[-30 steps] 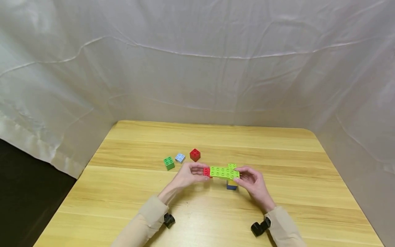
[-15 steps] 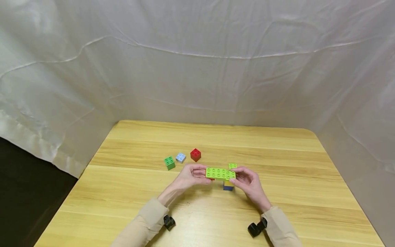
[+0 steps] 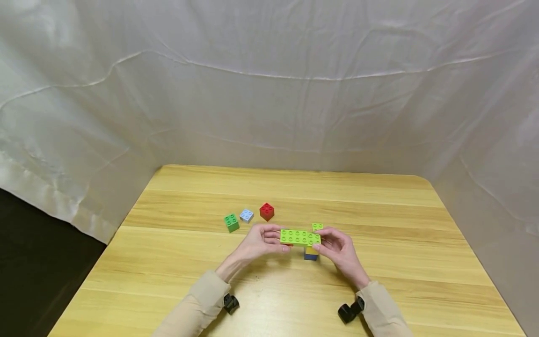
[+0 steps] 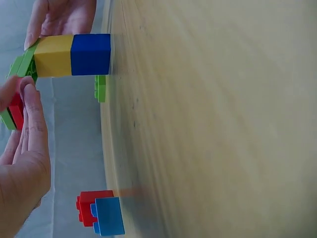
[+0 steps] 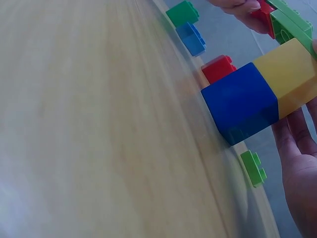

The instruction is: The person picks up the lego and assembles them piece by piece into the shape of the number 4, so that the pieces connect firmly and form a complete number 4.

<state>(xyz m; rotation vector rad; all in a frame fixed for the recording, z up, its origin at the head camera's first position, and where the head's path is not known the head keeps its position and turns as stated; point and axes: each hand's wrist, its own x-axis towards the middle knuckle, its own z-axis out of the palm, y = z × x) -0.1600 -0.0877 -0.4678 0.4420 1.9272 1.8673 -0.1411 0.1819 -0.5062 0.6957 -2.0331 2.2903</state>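
Observation:
A long lime-green brick piece (image 3: 294,237) lies level between my two hands. Beneath its right end are a yellow brick (image 4: 53,56) and, lowest, a blue brick (image 4: 90,54). Whether the blue brick touches the table is hard to tell. Under the left end sits a red brick (image 5: 265,15), mostly covered in the head view. My left hand (image 3: 262,241) pinches the red brick at that end, fingers behind and thumb in front. My right hand (image 3: 340,250) grips the right end of the lime-green piece, thumb at the front.
A small lime-green brick (image 3: 317,226) lies just behind the stack. Farther left on the wooden table (image 3: 168,271) stand a red block (image 3: 267,211), a light-blue brick (image 3: 246,215) and a green brick (image 3: 231,222). A pale curtain (image 3: 294,117) hangs behind the table.
The lime-green piece and the stack under it have shifted slightly left with my right hand. The red brick, earlier showing left of it, is now mostly underneath. Little differs over the last half second.

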